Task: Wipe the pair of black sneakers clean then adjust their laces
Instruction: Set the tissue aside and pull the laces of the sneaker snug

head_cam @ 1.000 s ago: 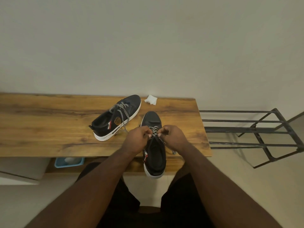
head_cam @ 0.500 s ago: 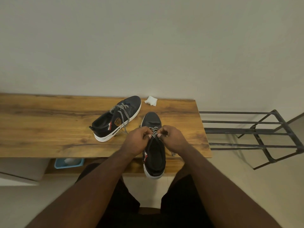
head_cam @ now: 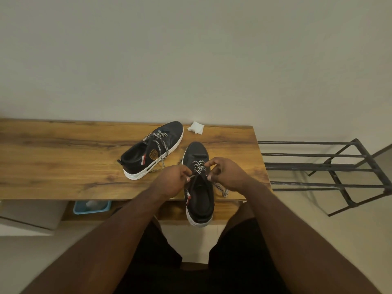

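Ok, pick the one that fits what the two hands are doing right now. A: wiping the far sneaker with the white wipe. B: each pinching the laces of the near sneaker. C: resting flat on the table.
B: the left hand and right hand both pinch the laces of the near sneaker; the white wipe lies untouched.

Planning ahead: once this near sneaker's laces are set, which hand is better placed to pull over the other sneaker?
Left, probably. The left hand sits nearer the second black white-soled sneaker, which lies to its left on the wooden table. The right hand would have to cross over the near sneaker.
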